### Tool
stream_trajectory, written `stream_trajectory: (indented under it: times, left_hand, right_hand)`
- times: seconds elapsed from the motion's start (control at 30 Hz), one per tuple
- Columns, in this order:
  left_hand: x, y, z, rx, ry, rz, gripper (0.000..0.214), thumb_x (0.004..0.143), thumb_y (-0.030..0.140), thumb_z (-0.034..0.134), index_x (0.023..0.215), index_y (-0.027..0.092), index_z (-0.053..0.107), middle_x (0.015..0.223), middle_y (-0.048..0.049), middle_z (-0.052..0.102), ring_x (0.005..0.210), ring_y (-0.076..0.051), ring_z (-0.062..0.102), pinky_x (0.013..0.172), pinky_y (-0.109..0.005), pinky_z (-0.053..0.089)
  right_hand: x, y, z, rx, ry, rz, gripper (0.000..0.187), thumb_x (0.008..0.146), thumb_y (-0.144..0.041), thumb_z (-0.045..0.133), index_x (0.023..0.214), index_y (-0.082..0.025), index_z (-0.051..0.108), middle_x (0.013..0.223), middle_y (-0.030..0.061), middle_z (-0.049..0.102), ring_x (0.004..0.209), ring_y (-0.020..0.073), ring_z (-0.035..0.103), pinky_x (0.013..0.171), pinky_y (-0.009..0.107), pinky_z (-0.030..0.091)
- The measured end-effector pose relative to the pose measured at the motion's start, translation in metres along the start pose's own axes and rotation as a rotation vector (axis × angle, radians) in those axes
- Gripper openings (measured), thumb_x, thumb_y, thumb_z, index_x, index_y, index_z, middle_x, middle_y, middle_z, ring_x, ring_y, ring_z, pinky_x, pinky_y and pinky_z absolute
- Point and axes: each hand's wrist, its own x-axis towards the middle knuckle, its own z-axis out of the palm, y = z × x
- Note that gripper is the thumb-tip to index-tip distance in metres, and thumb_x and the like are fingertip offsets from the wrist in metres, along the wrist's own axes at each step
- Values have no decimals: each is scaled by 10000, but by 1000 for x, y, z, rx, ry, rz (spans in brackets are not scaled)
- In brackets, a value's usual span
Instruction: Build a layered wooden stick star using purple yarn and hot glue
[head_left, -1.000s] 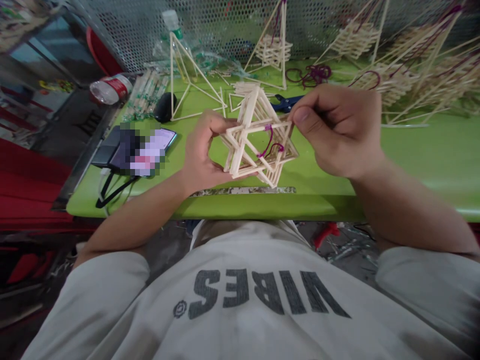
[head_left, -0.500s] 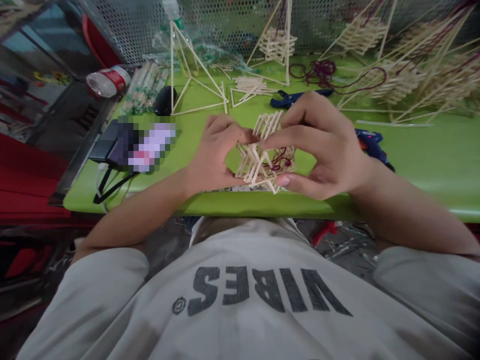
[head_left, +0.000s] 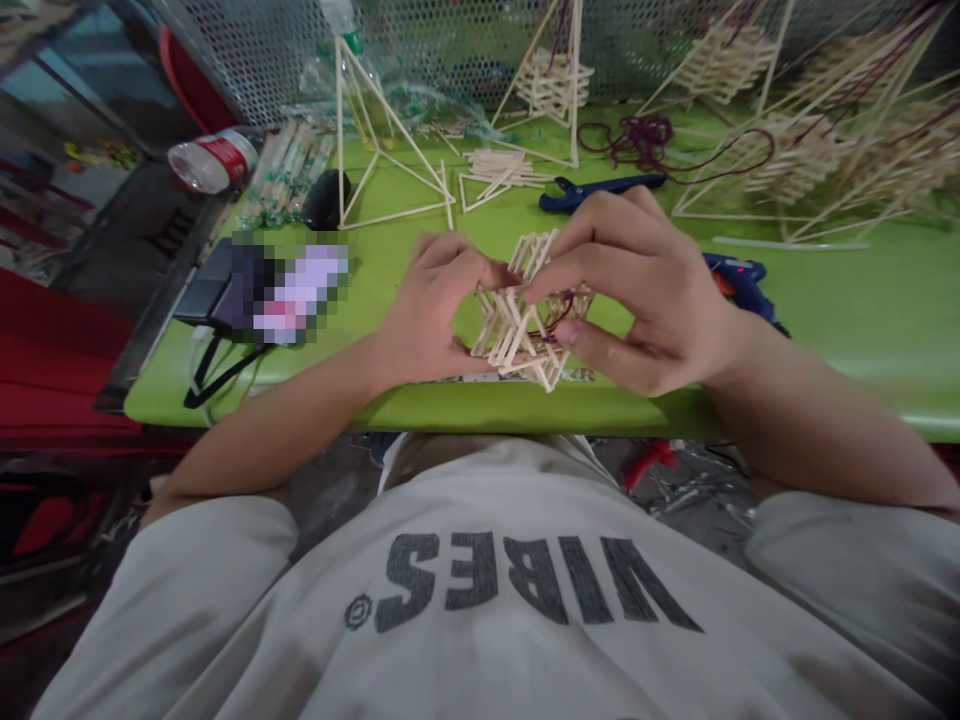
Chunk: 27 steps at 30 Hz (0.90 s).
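A small lattice frame of pale wooden sticks [head_left: 517,330] with a dark red cord threaded through it is held just above the near edge of the green table [head_left: 840,320]. My left hand [head_left: 427,310] grips its left side, fingers curled round the sticks. My right hand [head_left: 637,290] closes over its right side and top, thumb underneath, fingertips pinching near the cord. Much of the frame's right half is hidden by my right hand.
Behind lie blue pliers [head_left: 600,188], a blue glue gun [head_left: 739,280], loose sticks [head_left: 499,170], a stick pyramid [head_left: 375,150], finished stick frames [head_left: 810,150], red cord [head_left: 645,135], a phone [head_left: 289,285], a black mouse [head_left: 324,200] and a bottle [head_left: 206,160].
The stick frame came down from mid-air toward the table's near edge. My right hand went from pinching above it to closing over its right side.
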Motion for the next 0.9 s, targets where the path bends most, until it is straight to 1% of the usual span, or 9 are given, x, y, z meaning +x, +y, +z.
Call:
stream_trajectory:
  times: [0.13,0.17,0.23,0.33,0.47,0.6,0.73,0.8,0.9]
  left_hand:
    - [5,14,-9,49,2,-135,675,887,873,800,1256,337,622,1109,-56,780,990,-297,749,855,-524,556]
    - [5,15,-11,74,15,-153,656,915,869,771,1248,325,618,1105,-59,775,1001,-299,753,877,-528,562]
    - [2,14,-12,142,6,-203,720,898,912,756,1263,307,614,1151,-75,769,1073,-322,756,967,-557,566]
    - [-2,7,-10,253,-23,-219,892,805,1004,764,1330,299,608,1205,-91,765,1149,-347,747,1055,-585,555]
    - [-2,3,-7,371,12,-108,904,814,1023,732,1352,311,588,1119,-64,768,1070,-317,745,964,-546,560]
    - [-1,4,-6,353,27,-53,869,824,964,799,1327,292,577,1129,-63,787,1052,-300,732,939,-533,540]
    - [-4,2,-5,325,-56,-101,894,784,904,892,1353,299,561,1200,-72,776,1118,-321,709,1006,-581,525]
    - [-5,1,-5,314,-55,-101,897,762,881,927,1350,309,563,1185,-68,771,1095,-316,700,991,-580,526]
    - [-2,2,-6,274,-18,-132,851,784,865,923,1321,309,566,1159,-63,760,1055,-296,697,950,-556,538]
  right_hand:
    - [-1,4,-8,49,100,3,216,1021,-295,584,1206,-306,695,1114,63,689,973,272,682,861,513,562]
    - [-2,5,-10,50,94,19,187,1014,-307,613,1178,-314,702,1128,61,689,975,268,686,856,498,579]
    - [-4,8,-13,14,36,56,165,1007,-328,673,1166,-323,720,1158,57,707,966,256,707,839,469,593]
    - [-6,9,-13,-89,-84,124,170,1029,-361,699,1185,-333,762,1176,57,766,942,250,738,818,439,583]
    - [-5,3,-5,-185,-151,232,195,1075,-407,649,1135,-333,819,1199,53,814,917,249,746,820,430,547]
    - [-3,-6,5,-304,-152,289,221,1092,-353,621,1022,-303,825,1076,34,834,804,206,690,719,396,425]
    - [-6,-5,12,-387,-136,242,254,1092,-341,618,941,-267,808,969,21,833,702,185,602,641,406,305]
    - [-7,-1,13,-358,-117,213,230,1076,-299,622,951,-254,810,938,28,827,725,196,637,637,406,330]
    - [-6,2,11,-292,-19,246,185,1010,-186,640,960,-240,810,898,40,822,787,218,729,660,396,421]
